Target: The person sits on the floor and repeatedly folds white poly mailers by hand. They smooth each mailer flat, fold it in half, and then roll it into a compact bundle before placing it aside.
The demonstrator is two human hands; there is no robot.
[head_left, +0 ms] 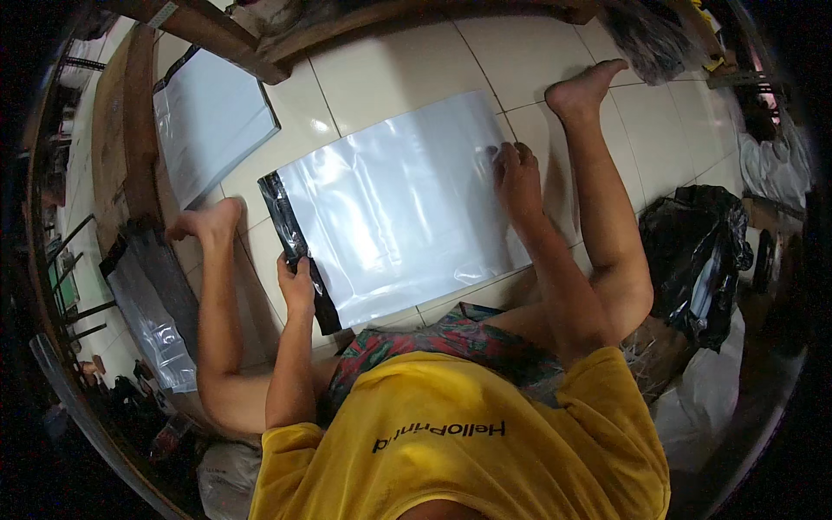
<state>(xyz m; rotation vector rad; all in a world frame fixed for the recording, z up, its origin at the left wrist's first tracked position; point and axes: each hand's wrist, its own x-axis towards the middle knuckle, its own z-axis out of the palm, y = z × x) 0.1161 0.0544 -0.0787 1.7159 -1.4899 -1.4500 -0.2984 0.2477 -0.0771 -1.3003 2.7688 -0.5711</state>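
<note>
White floor tiles (pixel 381 78) hold a large white mailer bag (pixel 394 208), lying flat between the person's legs. Left hand (pixel 296 282) pinches its black flap edge; right hand (pixel 516 178) presses flat and open on the far side. Flap apparently unsealed yet.

Yellow short-sleeved shirt (pixel 468 433), patterned multicoloured shorts (pixel 451 342), bare feet.

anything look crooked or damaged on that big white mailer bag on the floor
No damage stands out. The white mailer bag lies askew to the tile lines, its black flap end pinched by the left hand, with the right hand pressing its far end flat.
</note>
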